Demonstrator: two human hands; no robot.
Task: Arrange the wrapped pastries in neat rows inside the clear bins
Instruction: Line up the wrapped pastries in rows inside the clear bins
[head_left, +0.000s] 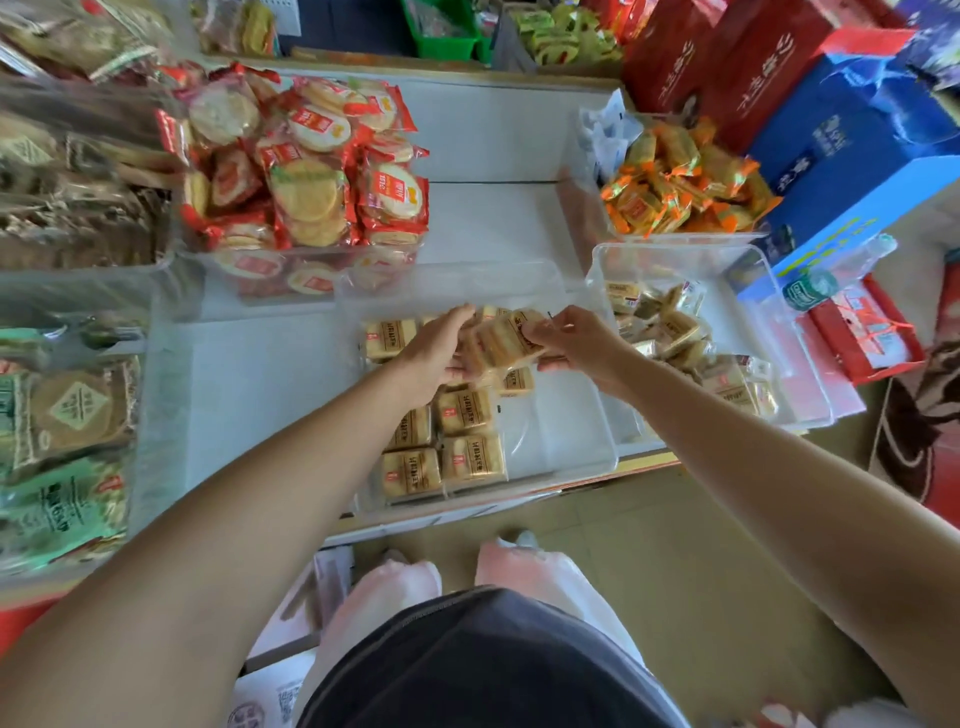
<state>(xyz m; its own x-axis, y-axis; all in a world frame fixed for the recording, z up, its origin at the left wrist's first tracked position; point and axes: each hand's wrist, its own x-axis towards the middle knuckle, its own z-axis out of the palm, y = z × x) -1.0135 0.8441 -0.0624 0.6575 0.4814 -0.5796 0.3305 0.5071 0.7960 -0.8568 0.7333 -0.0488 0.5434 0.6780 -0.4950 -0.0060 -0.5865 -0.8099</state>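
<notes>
A clear bin (571, 447) sits in front of me with several tan wrapped pastries (441, 441) lying flat in rows along its left side. Above them both hands hold a small stack of wrapped pastries (501, 340). My left hand (441, 348) grips the stack's left end and my right hand (571, 338) pinches its right end. A second clear bin (800, 332) to the right holds a loose heap of the same pastries (675, 332).
Red-wrapped round crackers (306, 176) fill a bin at the back left. Orange-wrapped snacks (685, 182) fill a bin at the back right. Blue and red gift boxes (841, 156) stand at the far right. Bagged goods (62, 415) crowd the left edge.
</notes>
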